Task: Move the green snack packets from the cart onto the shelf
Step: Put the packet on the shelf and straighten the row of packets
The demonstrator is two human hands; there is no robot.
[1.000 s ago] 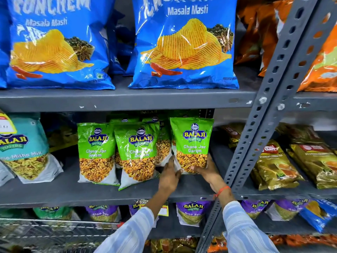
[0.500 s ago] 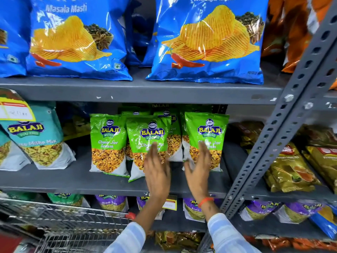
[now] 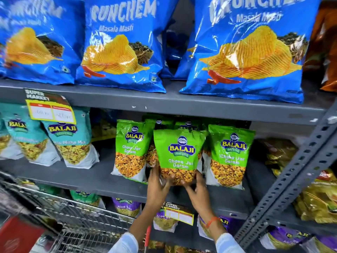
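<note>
Grey steel shelf [image 3: 113, 177] spans the frame; we see big blue chip bags [image 3: 122, 48] on the tier above and teal packets [image 3: 70, 143] at left. Green packets [image 3: 131, 150] stand at centre, one on each side crowding ours. At lower left sits the wire cart [image 3: 73, 214]. Our left hand [image 3: 157, 187] and right hand [image 3: 197, 193] clasp the middle green packet [image 3: 179, 156] at its bottom corners, fingers curled closed around it.

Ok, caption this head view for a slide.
Both hands, left and right, set a green packet on the shelf.
</note>
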